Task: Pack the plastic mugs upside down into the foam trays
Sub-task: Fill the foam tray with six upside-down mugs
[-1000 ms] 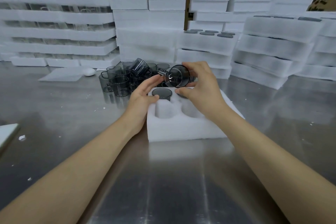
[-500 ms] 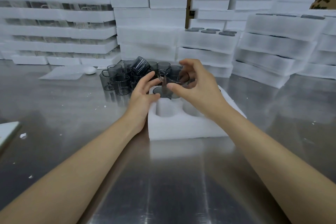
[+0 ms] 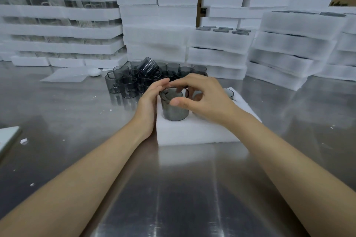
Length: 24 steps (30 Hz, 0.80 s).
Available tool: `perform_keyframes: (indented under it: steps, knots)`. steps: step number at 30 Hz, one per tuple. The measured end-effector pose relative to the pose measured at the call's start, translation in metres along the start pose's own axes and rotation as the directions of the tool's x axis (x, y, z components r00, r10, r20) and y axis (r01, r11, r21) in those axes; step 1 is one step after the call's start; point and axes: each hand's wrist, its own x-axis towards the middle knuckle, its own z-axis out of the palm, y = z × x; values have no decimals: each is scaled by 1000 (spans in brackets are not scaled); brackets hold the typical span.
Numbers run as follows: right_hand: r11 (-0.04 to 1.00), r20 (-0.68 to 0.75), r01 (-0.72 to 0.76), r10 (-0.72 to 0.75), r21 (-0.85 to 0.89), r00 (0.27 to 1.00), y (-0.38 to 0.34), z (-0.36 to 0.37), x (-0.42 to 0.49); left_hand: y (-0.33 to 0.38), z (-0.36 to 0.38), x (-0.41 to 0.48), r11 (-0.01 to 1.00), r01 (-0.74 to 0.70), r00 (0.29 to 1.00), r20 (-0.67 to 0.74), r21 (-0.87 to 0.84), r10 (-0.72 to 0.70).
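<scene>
Right now you're pinching the top rim of a smoky mug [image 3: 174,111] with your right hand [image 3: 208,100] — thumb on the near side, fingers curling over the far side. The mug is sitting in the near-left pocket of the foam tray [image 3: 192,132], its long axis standing vertical and most of its wall rising above the foam. Through the tinted plastic I cannot tell which end is pointing up. Your left hand [image 3: 149,106] is lying straight-fingered along the tray's left edge, fingertips reaching the mug's side and gripping nothing. The tray is resting on the counter [image 3: 173,188], with bare steel stretching from its near edge toward your elbows. Just behind its far-left corner the loose mugs [image 3: 127,84] are crowding close — and stacked trays [image 3: 217,44] are walling off the back.
</scene>
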Motion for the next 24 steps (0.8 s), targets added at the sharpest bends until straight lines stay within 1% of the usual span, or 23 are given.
perform_keyframes:
  steps: [3, 5, 11, 13, 15, 18, 20, 24]
  knots:
    - [1000, -23, -24, 25, 9, 999, 2, 0, 0, 0, 0, -1, 999, 19, 1000, 20, 31, -19]
    - [1000, -11, -24, 24, 17, 1000, 4, 2, 1, 0, 0, 0, 999, 36, 999, 28, 31, -37]
    - [1000, -3, 23, -23, -21, 1000, 9, 5, 3, 0, 0, 0, 994, 19, 999, 42, 110, -23]
    - [1000, 26, 12, -12, -9, 1000, 9, 5, 2, 0, -1, 1, 993, 30, 999, 23, 116, -33]
    - [1000, 86, -10, 11, -8, 996, 7, 5, 2, -1, -1, 1, 994, 53, 998, 19, 95, -55]
    - [995, 153, -9, 24, -104, 988, 6, 4, 1, -2, -1, 2, 991, 51, 998, 29, 122, -55]
    - [988, 172, 6, 21, -152, 985, 5, 4, 2, -2, -1, 2, 990, 48, 999, 19, 134, -51]
    - [990, 170, 7, 17, -144, 985, 6, 3, 1, -2, 1, 1, 987, 45, 999, 5, 153, -46]
